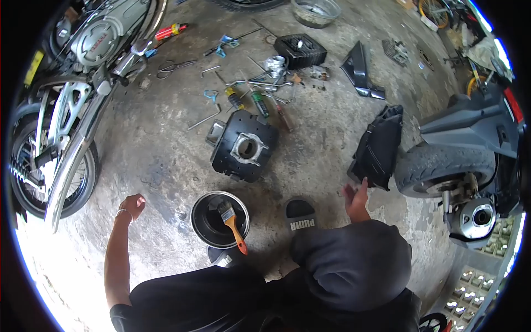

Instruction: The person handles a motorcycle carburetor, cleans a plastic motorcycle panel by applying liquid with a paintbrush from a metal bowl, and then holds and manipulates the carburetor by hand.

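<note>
My left hand (131, 206) hangs over the floor to the left of a metal pot, its fingers curled in and nothing visible in them. My right hand (357, 200) is beyond my knee with its fingers apart, holding nothing, close to the lower end of a black bag (379, 146). Between my feet stands the dark-inside metal pot (199, 228). A paintbrush (231, 222) with an orange and wooden handle leans in it, bristles down. Ahead of the pot lies a black finned engine cylinder (225, 148) with a round bore facing up.
Screwdrivers (259, 104), hex keys (204, 117) and wrenches lie beyond the cylinder. Farther off are another black finned part (301, 52), a carburettor (275, 66), a black plastic panel (359, 69) and a metal basin (315, 14). Motorcycles stand at left (72, 133) and right (442, 166).
</note>
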`<control>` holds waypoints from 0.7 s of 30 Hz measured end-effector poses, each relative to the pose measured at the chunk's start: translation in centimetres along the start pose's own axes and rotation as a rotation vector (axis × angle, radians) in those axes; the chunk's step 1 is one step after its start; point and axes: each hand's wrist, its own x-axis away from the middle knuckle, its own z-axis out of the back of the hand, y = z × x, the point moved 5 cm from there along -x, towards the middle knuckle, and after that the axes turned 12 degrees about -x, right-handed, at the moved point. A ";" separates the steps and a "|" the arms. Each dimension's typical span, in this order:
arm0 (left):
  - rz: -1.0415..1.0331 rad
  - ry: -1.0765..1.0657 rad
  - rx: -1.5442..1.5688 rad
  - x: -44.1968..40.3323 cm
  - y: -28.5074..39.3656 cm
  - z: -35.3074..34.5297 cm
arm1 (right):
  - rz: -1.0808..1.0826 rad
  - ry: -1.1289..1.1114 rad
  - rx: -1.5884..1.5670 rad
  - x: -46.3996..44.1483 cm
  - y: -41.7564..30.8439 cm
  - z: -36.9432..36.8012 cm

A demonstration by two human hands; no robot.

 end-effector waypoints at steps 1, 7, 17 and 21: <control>0.020 0.002 0.010 -0.2 -0.3 0.2 | -0.007 -0.016 0.015 0.2 0.6 0.2; 0.064 -0.089 -0.019 0.5 -0.4 -1.1 | -0.389 -0.748 0.852 12.0 4.9 -15.1; 0.057 -0.142 0.019 3.6 4.6 -0.7 | 1.160 -0.899 2.065 5.8 9.3 -47.0; 0.080 -0.125 0.031 4.5 2.9 -1.8 | 1.069 -0.713 2.041 -3.8 14.6 -50.9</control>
